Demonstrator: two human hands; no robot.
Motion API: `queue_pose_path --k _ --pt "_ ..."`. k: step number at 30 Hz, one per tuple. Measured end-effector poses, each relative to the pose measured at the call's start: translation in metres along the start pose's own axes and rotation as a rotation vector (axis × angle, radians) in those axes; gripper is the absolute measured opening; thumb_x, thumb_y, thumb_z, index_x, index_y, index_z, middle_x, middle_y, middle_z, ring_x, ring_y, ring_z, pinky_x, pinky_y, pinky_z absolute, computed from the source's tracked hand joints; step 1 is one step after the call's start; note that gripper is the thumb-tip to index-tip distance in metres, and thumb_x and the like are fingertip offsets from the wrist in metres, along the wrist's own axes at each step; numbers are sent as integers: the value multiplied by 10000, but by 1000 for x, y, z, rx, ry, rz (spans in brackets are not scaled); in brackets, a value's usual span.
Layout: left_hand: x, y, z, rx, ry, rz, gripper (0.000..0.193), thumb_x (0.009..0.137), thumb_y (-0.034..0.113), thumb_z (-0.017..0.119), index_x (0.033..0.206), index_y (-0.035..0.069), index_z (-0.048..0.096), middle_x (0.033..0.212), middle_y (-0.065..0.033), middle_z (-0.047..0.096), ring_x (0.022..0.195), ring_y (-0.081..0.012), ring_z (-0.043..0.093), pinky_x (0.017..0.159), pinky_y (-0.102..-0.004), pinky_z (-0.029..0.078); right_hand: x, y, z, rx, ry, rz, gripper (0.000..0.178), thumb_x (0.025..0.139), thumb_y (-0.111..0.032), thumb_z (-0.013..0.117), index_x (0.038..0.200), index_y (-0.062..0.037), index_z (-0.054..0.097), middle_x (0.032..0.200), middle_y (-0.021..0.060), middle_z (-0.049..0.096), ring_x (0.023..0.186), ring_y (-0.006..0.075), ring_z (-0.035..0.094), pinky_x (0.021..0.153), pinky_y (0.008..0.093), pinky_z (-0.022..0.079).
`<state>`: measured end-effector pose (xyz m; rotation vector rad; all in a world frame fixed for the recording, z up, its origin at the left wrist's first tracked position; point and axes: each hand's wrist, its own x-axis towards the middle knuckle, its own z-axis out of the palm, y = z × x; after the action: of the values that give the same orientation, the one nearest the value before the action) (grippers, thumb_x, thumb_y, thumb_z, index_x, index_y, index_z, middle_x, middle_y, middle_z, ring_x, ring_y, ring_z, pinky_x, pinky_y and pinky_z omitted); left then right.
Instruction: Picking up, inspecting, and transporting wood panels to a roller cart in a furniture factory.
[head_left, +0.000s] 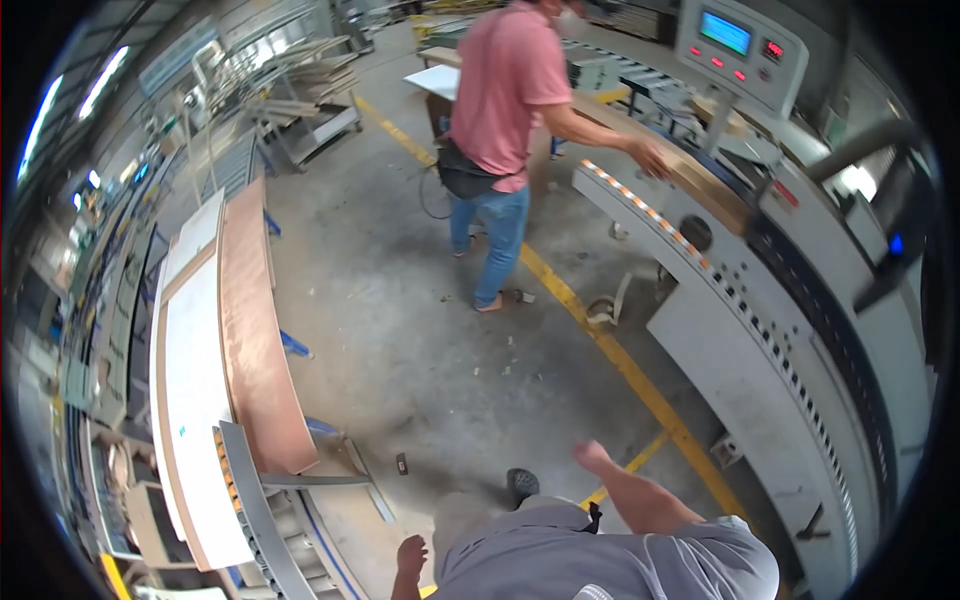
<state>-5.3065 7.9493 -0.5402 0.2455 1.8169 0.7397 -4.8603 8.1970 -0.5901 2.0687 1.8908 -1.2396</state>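
My left hand (411, 553) hangs low at my side, its fingers loosely curled and a little apart, with nothing visible in it. Nearest to it is the end of the roller stand (235, 470) on the left. My right hand (592, 457) is in front of my body above the concrete floor (400, 330), blurred and folded into a loose fist. No object shows in it. Both hands are apart from everything around them. On the left, a long white panel (190, 390) and a reddish-brown panel (262, 350) rest on blue-legged supports.
On the right runs a long grey machine (740, 400) with a control panel (742, 50) on a post. Beside it, a person in a pink shirt (500, 100) has a hand on a long board (700, 185). A yellow line (620, 360) crosses the floor, with scraps scattered about.
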Motion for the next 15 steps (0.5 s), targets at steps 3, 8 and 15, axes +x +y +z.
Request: queue_pose_path --k 3,8,15 --pt "25 -1 -6 -292 160 -86 138 823 160 532 930 98 593 812 -42 592 640 -170 583 515 -281 437 98 -119 -79 342 62 -72 409 822 -375 571 1058 -47 632 929 160 661 846 249 644 732 331 494" --pt "158 10 -39 -274 22 -59 155 836 162 527 960 109 603 801 -31 596 631 -161 580 515 -295 449 202 -292 -133 421 247 -298 386 826 -352 588 1038 -33 630 888 130 673 823 237 647 727 331 493" --pt "310 169 -108 -197 -239 -89 143 850 189 519 925 100 602 765 -21 592 609 -141 576 496 -293 450 273 -360 -98 125 -17 -77 366 795 -371 584 1027 -94 644 876 138 667 826 268 644 723 358 496"
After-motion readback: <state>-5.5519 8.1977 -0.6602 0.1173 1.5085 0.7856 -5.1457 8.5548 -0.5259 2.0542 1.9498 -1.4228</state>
